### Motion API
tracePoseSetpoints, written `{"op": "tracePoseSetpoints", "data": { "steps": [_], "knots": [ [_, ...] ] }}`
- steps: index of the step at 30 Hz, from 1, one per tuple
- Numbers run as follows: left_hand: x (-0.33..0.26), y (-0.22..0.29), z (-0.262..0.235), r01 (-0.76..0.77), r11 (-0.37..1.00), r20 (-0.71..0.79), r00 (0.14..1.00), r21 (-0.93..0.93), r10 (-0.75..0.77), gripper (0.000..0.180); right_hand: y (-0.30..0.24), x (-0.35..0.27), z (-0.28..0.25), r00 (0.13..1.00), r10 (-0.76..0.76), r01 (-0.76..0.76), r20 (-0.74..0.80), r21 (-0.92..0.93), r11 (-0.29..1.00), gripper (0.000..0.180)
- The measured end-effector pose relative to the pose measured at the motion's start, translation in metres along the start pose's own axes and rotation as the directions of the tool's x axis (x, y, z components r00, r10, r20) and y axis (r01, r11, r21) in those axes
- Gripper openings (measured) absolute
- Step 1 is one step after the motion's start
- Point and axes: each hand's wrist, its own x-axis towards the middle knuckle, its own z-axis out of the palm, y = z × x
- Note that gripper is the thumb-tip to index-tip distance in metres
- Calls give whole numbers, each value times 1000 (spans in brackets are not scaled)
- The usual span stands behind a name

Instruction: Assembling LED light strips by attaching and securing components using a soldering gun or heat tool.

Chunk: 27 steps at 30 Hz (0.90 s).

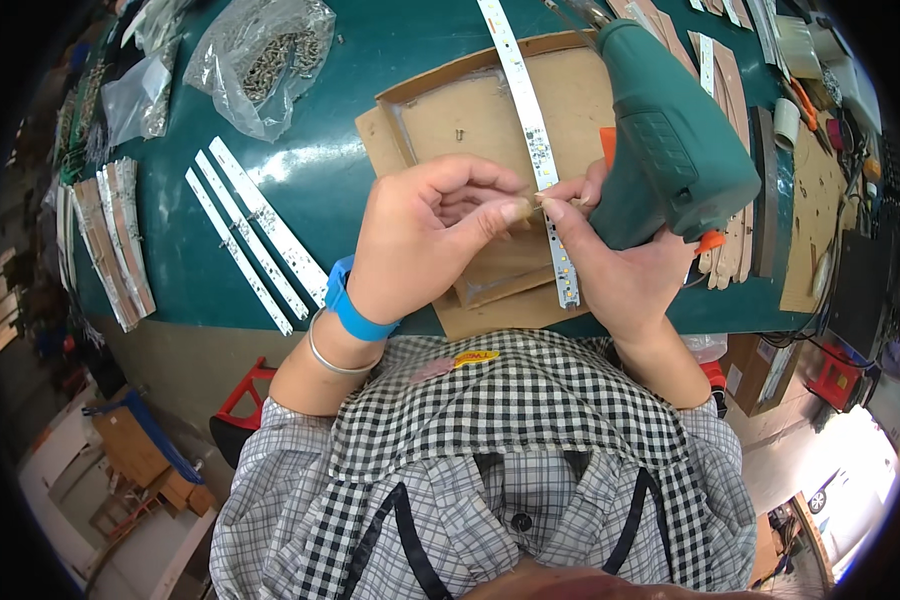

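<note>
A white LED strip board (528, 115) with small yellow chips lies across a shallow cardboard tray (440, 80). Over it, my left hand (435, 225) is closed, thumb against fingertips, pinching something tiny and thin. My right hand (620, 265) meets it there, thumb and forefinger pinched at the same spot. The tiny piece between them is too small to make out. A green power drill (670, 140) with an orange trigger sits in the crook of my right hand; its other fingers are hidden behind the drill. A loose screw (459, 134) lies in the tray.
A clear plastic bag (270, 60) of screws lies at the back left. Several white strip boards (255, 230) lie left of my hands, with bundled strips (115, 240) beyond. More strips (730, 110) lie at right, near orange-handled pliers (803, 103) and a tape roll (786, 122).
</note>
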Motion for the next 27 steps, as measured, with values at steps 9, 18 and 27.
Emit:
{"op": "tracePoseSetpoints", "data": {
  "steps": [9, 18, 27],
  "knots": [
    [5, -1, -1, 135, 910, 99, 990, -391, -104, 15, 6, -2, -8, 991, -130, 128, -21, -78, 989, 31],
    [19, -9, -6, 10, 999, -27, 1000, -34, -11, 17, 23, -1, -21, 996, -76, 47, -50, -442, 896, 51],
    [47, -14, -8, 63, 997, -6, 998, 51, -63, 17, 17, 7, -23, 999, 50, -52, -15, -393, 918, 55]
  ]
}}
